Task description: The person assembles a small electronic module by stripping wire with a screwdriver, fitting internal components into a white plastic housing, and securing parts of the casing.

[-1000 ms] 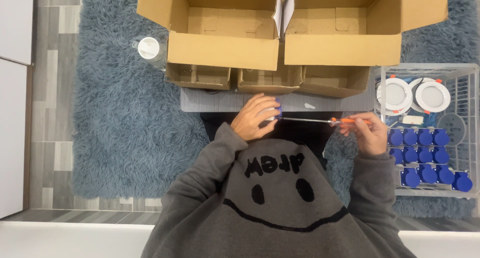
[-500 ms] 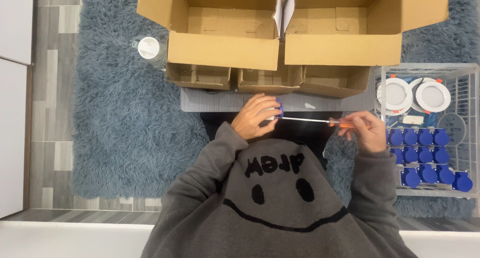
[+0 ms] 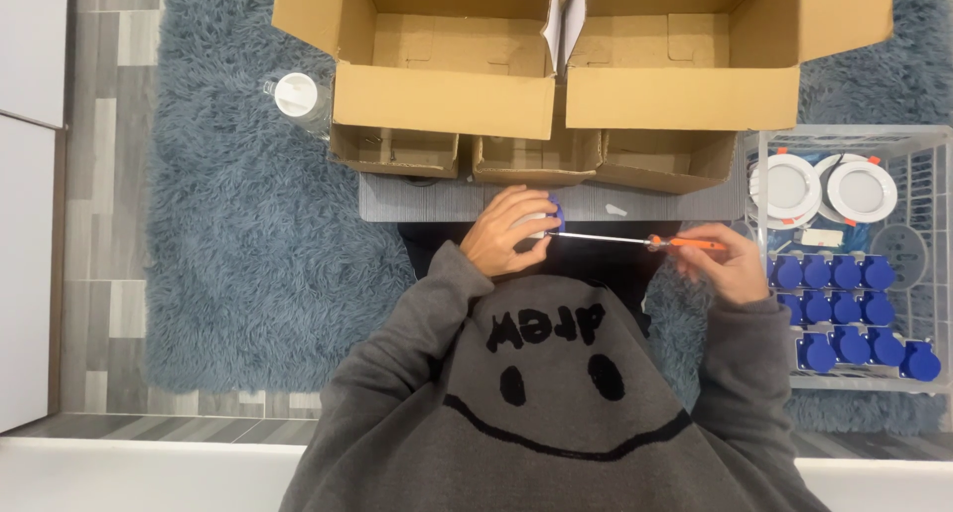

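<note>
The left hand [image 3: 506, 239] curls shut around a small blue part [image 3: 557, 214], mostly hidden by the fingers. The right hand [image 3: 725, 266] grips the orange handle of a screwdriver [image 3: 650, 241], whose tip meets the part above the lap. Ahead lie a grey surface [image 3: 417, 199] and open cardboard boxes [image 3: 586, 65]. A wire basket [image 3: 854, 264] of blue parts and round white lamps sits just beside the right hand.

I see a slim screwdriver [image 3: 635, 240], orange handle, thin metal shaft, lying near horizontal, handle end right, tip left into a small blue-and-white part [image 3: 552, 218]. Part mostly hidden, sits just near of the grey surface [image 3: 437, 198].
</note>
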